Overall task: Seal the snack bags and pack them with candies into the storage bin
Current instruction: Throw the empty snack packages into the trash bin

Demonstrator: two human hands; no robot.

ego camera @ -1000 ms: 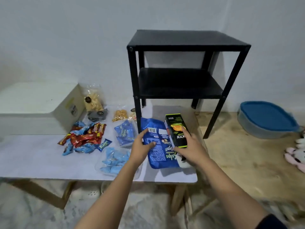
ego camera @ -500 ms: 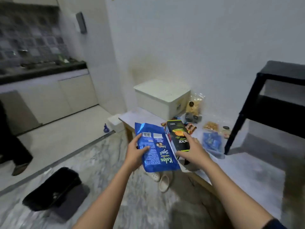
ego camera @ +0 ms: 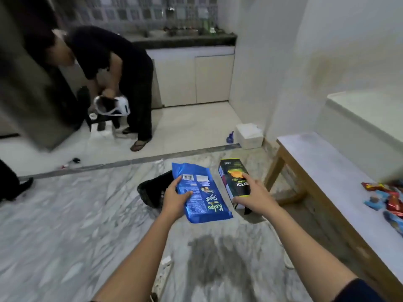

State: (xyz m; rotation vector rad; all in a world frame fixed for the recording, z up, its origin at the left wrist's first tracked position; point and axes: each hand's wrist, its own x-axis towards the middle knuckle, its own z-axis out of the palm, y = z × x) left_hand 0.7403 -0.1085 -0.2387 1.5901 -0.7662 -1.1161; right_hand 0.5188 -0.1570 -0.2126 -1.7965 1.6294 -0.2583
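Note:
My left hand (ego camera: 175, 198) grips the left edge of a blue Kalpa snack bag (ego camera: 201, 192), held out over the marble floor. My right hand (ego camera: 253, 194) grips a black and yellow snack box (ego camera: 234, 182) beside it. Both are in the air above a black basket (ego camera: 152, 190) on the floor, which the bag partly hides. Red and blue candies (ego camera: 388, 197) lie on the low table (ego camera: 316, 162) at the right edge. A cream storage bin (ego camera: 366, 118) stands at the table's far end against the wall.
Another person (ego camera: 113, 68) in black bends over near a chair at the back left, holding a white object. A white box (ego camera: 249, 135) and a small blue bottle (ego camera: 230, 137) sit on the floor by the wall. Kitchen cabinets line the back.
The view has swung left, away from the table and towards the kitchen. Both hands have carried the blue bag and the box off the table and out over the floor and black basket.

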